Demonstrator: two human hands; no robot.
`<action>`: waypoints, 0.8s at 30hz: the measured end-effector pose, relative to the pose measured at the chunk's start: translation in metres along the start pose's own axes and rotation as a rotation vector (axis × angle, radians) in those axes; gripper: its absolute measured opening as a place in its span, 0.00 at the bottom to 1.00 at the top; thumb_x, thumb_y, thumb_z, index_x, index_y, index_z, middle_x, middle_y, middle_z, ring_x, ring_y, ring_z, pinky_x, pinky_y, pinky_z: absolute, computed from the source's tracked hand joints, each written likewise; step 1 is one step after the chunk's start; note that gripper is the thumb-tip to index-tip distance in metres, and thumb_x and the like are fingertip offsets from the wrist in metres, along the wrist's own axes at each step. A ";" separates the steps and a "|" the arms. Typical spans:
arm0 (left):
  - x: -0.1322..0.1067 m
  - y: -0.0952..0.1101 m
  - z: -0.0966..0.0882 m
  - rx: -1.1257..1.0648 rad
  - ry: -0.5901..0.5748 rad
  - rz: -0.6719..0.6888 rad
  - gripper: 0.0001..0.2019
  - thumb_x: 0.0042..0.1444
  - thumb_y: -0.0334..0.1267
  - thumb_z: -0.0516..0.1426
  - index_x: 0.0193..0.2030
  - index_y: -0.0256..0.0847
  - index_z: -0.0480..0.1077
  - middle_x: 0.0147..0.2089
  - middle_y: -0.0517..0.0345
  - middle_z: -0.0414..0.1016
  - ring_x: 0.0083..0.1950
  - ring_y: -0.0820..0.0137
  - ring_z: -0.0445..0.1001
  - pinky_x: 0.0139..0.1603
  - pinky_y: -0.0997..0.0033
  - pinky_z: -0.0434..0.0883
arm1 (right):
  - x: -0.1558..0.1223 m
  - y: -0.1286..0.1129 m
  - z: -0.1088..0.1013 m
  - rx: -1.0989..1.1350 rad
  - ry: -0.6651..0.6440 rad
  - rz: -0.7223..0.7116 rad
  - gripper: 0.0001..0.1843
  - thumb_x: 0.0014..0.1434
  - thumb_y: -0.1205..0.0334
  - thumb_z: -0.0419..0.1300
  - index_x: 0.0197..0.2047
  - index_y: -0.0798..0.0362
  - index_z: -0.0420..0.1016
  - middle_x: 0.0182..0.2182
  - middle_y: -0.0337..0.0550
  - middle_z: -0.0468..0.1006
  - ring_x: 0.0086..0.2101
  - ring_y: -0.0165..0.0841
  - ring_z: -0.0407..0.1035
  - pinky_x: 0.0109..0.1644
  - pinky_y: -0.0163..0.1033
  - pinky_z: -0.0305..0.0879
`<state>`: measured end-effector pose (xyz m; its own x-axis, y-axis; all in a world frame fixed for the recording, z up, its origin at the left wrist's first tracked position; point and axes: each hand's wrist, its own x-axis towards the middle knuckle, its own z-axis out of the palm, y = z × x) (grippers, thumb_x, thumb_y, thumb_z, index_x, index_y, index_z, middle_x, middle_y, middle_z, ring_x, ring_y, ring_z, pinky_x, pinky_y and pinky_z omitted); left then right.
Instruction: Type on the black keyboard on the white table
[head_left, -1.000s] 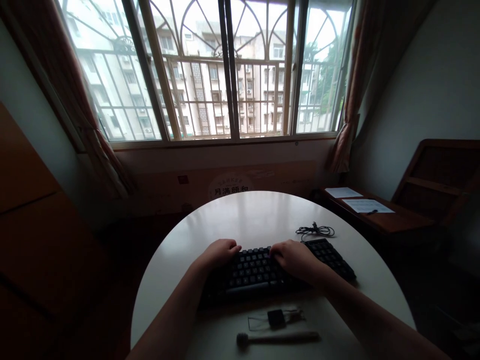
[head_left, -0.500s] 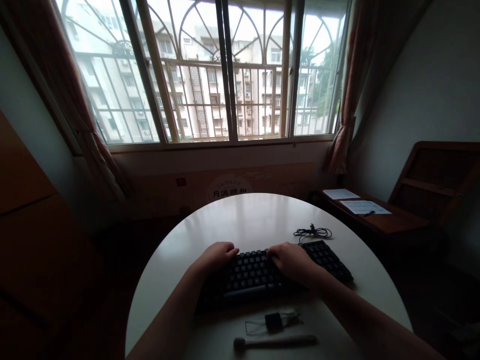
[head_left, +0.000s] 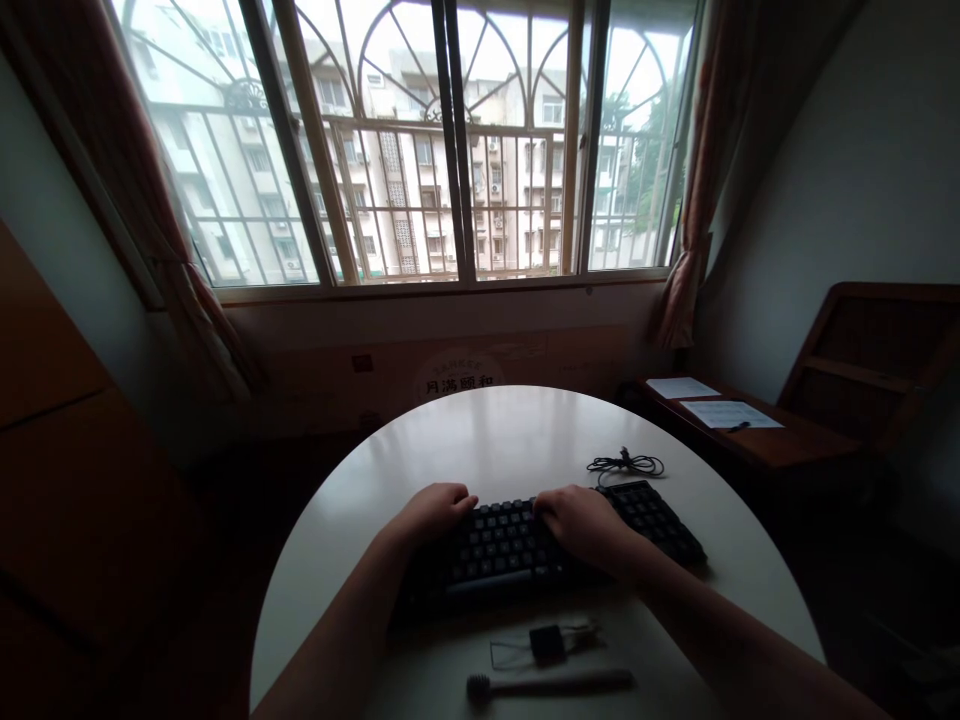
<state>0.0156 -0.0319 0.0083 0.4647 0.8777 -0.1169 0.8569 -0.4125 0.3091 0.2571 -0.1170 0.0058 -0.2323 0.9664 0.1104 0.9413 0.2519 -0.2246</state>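
A black keyboard [head_left: 495, 545] lies on the round white surface [head_left: 322, 580], below the middle of the view, with its number pad at the right end; the left hand [head_left: 437, 508] is at its far left edge, fingers bent and thumb by the top row of keys; the right hand [head_left: 581, 515] is over the keys right of the middle, fingers bent downwards and thumb tucked in; the undersides of both are hidden, so I cannot tell whether either grips the keyboard or only rests there.

A dark cable [head_left: 630, 465], bundled in loops, lies just beyond the number pad; on the near side, a wire tool [head_left: 547, 645] with a black block at its middle lies between the keyboard and a brush [head_left: 555, 685], whose bristle end points left; neither touches a hand.

To the right, a low wooden bench [head_left: 817, 445] bears two white papers [head_left: 731, 414], with a dark pen [head_left: 739, 427] at the edge of the nearer one; to the left stands a brown cabinet [head_left: 67, 480], its front closed and its inside hidden.
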 end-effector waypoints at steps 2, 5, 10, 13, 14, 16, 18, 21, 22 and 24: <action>0.000 0.001 0.000 0.002 -0.001 0.002 0.23 0.58 0.55 0.45 0.35 0.42 0.74 0.39 0.52 0.77 0.38 0.62 0.72 0.34 0.69 0.63 | 0.001 0.000 0.002 -0.007 0.012 0.008 0.16 0.61 0.60 0.49 0.44 0.46 0.78 0.38 0.45 0.81 0.38 0.39 0.74 0.39 0.38 0.61; -0.001 0.002 -0.002 0.011 -0.001 0.008 0.23 0.58 0.55 0.45 0.35 0.42 0.74 0.39 0.52 0.77 0.39 0.62 0.72 0.34 0.69 0.63 | 0.002 0.000 0.004 -0.007 0.018 0.018 0.16 0.62 0.60 0.49 0.44 0.47 0.78 0.38 0.45 0.81 0.38 0.39 0.74 0.40 0.38 0.61; 0.002 0.000 0.001 0.014 0.001 0.007 0.23 0.59 0.55 0.45 0.36 0.42 0.74 0.39 0.52 0.77 0.39 0.63 0.73 0.35 0.70 0.63 | 0.004 -0.001 0.006 -0.005 0.023 0.034 0.17 0.63 0.59 0.49 0.46 0.48 0.77 0.38 0.46 0.81 0.39 0.39 0.74 0.40 0.38 0.60; 0.005 -0.004 0.004 0.023 0.009 0.003 0.23 0.58 0.55 0.46 0.36 0.42 0.74 0.39 0.52 0.77 0.39 0.62 0.73 0.35 0.69 0.64 | 0.004 -0.003 0.005 -0.019 0.020 0.042 0.16 0.63 0.59 0.48 0.44 0.48 0.77 0.38 0.47 0.81 0.38 0.39 0.74 0.39 0.37 0.60; 0.006 -0.005 0.004 0.026 0.013 0.001 0.23 0.58 0.55 0.46 0.36 0.42 0.74 0.39 0.52 0.77 0.39 0.62 0.73 0.35 0.69 0.64 | 0.003 -0.003 0.005 -0.028 0.018 0.043 0.16 0.63 0.60 0.48 0.43 0.48 0.77 0.37 0.47 0.81 0.38 0.39 0.74 0.38 0.37 0.60; 0.007 -0.006 0.004 0.028 0.017 0.000 0.23 0.58 0.55 0.45 0.37 0.42 0.74 0.39 0.52 0.77 0.40 0.61 0.73 0.36 0.69 0.64 | 0.002 -0.004 0.003 -0.049 0.007 0.035 0.16 0.62 0.60 0.48 0.41 0.49 0.78 0.36 0.47 0.81 0.37 0.39 0.74 0.37 0.37 0.59; 0.006 -0.006 0.003 0.027 0.010 -0.001 0.23 0.58 0.55 0.45 0.37 0.42 0.74 0.40 0.52 0.77 0.40 0.61 0.73 0.35 0.69 0.64 | 0.000 -0.004 0.003 -0.062 -0.006 0.018 0.16 0.61 0.61 0.48 0.40 0.48 0.78 0.36 0.46 0.81 0.36 0.39 0.74 0.37 0.37 0.59; 0.005 -0.005 0.002 0.019 -0.002 -0.001 0.23 0.58 0.56 0.45 0.37 0.42 0.74 0.40 0.52 0.77 0.41 0.60 0.73 0.35 0.68 0.64 | 0.000 -0.003 0.002 -0.049 -0.016 0.004 0.16 0.61 0.62 0.48 0.40 0.46 0.78 0.36 0.45 0.81 0.36 0.39 0.74 0.37 0.38 0.59; 0.005 -0.005 0.002 0.016 -0.001 -0.001 0.23 0.58 0.56 0.45 0.37 0.42 0.74 0.40 0.52 0.77 0.41 0.60 0.73 0.35 0.68 0.64 | 0.000 -0.002 0.003 -0.039 -0.015 0.004 0.16 0.61 0.62 0.49 0.41 0.46 0.78 0.37 0.45 0.81 0.37 0.39 0.74 0.38 0.38 0.59; 0.004 -0.005 0.002 0.011 0.003 -0.004 0.23 0.58 0.56 0.45 0.37 0.43 0.74 0.40 0.51 0.77 0.41 0.60 0.73 0.35 0.68 0.64 | 0.001 -0.002 0.003 -0.016 -0.007 0.009 0.16 0.61 0.61 0.49 0.42 0.46 0.78 0.38 0.44 0.81 0.38 0.39 0.74 0.38 0.38 0.60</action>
<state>0.0135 -0.0264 0.0041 0.4608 0.8801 -0.1148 0.8610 -0.4119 0.2983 0.2547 -0.1164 0.0037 -0.2258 0.9689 0.1016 0.9472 0.2427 -0.2095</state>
